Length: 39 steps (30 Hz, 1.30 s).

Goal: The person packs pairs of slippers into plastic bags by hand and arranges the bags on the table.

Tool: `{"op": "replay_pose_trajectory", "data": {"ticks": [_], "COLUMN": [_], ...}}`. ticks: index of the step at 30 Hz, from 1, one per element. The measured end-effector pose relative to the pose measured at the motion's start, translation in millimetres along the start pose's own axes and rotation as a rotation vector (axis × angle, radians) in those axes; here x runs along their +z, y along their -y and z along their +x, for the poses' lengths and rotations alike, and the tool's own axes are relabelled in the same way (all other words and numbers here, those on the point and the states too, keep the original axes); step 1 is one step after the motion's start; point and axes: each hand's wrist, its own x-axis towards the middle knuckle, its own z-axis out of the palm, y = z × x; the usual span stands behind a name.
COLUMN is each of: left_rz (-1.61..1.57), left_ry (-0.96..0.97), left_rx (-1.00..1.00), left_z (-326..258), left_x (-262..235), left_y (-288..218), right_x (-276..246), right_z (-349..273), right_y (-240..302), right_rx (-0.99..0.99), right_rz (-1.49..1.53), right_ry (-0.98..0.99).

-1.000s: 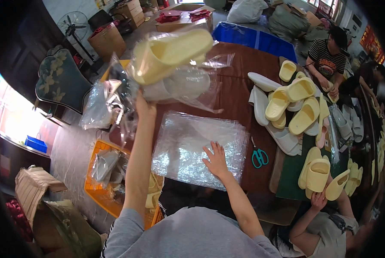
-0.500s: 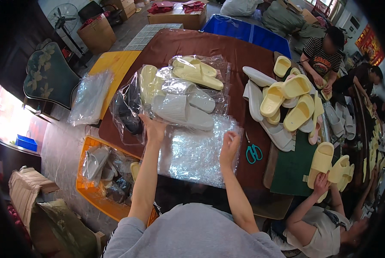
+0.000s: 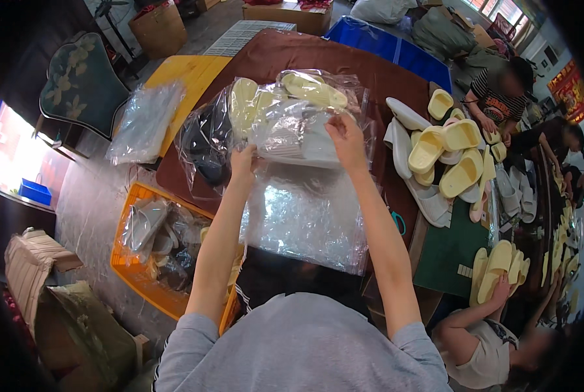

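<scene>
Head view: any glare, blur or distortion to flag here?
Head view: fisheye bends the brown table edges; dark vignette rings the frame. Glare glints off the clear plastic bag of white slippers held by left hand and right hand; the bright window at left is blown out.

Bagged slippers (image 3: 292,124) behind plastic sheet (image 3: 308,215), crate (image 3: 158,245) left

Grey concrete floor (image 3: 89,196), brown table (image 3: 285,52), patterned armchair (image 3: 79,85), bright windows (image 3: 501,10).
</scene>
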Motion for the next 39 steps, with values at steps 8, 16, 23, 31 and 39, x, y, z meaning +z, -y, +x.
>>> {"op": "replay_pose_trajectory", "data": {"ticks": [8, 16, 23, 31, 39], "left_rz": [0.011, 0.261, 1.216, 1.480, 1.421], "left_ry": [-0.037, -0.185, 0.126, 0.366, 0.388], "left_rx": [-0.105, 0.282, 0.942, 0.796, 0.728], "left_z": [-131, -147, -142, -67, -64], "left_x": [-40, -89, -37, -62, -69], "left_y": [31, 91, 9, 70, 75], "right_x": [-36, -64, -77, -39, -38], "right_z": [-152, -231, -207, -188, -189], "right_y": [52, -21, -54, -86, -93], "right_rx": [0.372, 0.848, 0.694, 0.359, 0.484], "right_rz": [0.170, 0.396, 0.020, -0.692, -0.115], "right_ry": [0.039, 0.079, 0.173, 0.378, 0.232]}}
